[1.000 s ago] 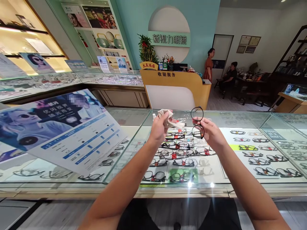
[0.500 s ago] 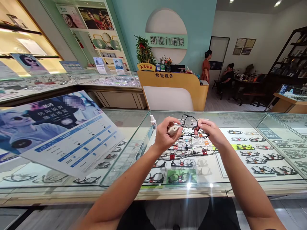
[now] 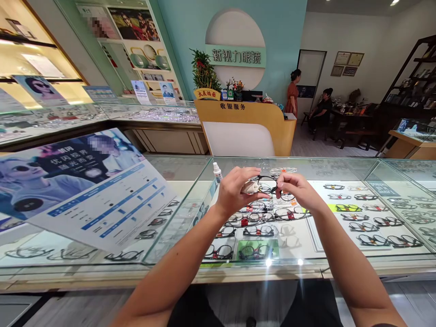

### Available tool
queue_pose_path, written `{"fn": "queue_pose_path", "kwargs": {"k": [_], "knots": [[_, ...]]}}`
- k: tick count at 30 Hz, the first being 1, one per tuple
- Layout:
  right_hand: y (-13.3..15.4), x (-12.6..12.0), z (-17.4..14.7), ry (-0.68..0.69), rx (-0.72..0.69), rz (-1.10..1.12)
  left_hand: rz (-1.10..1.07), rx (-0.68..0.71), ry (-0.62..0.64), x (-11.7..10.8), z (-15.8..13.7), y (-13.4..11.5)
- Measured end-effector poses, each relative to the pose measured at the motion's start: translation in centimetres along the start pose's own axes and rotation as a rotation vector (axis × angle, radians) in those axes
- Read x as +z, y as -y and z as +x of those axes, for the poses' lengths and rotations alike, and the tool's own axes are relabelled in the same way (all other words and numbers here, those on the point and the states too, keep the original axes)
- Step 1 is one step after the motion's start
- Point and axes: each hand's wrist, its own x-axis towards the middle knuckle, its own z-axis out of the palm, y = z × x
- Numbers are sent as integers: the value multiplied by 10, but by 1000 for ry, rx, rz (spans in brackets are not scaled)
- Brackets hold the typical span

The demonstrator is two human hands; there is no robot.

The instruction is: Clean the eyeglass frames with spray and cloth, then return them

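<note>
Above the glass counter, a pair of black-framed eyeglasses (image 3: 267,184) is held up between my hands. My right hand (image 3: 297,190) pinches the frame near its middle with thumb and fingertips. A crumpled white cloth (image 3: 251,187) is bunched in my left hand (image 3: 235,188), whose thumb and fingers curve around it at the left side of the frame. Whether the cloth presses on the lens is hard to make out. The far lens is partly hidden behind my right fingers. A small white spray bottle (image 3: 217,171) stands on the counter just left of my left hand.
Rows of eyeglasses (image 3: 258,231) lie inside the glass display case (image 3: 265,269) beneath my arms. A large printed board (image 3: 129,200) leans on the left. Beyond are a wooden cashier desk (image 3: 243,116), a standing person (image 3: 292,94) and a seated person (image 3: 323,110).
The eyeglasses have dropped slightly and turned more level. My left hand has moved right with the cloth, its fingers now reaching around the left side of the frame.
</note>
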Motion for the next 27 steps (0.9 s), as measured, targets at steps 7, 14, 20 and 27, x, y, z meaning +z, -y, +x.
{"fn": "queue_pose_path", "kwargs": {"k": [7,14,20,27], "knots": [[4,0,-2,-106,-103,-45,91,-101,-33,-2,0,-2],[8,-2,-8,-413,-445,-251,80,-205,-262,-11,28,-15],[47,-17,19,-606,-670,-612,0,-166,-395,-20,83,-17],[90,-25,33,-716,-735,-658,63,-168,-431,-23,122,-30]]}}
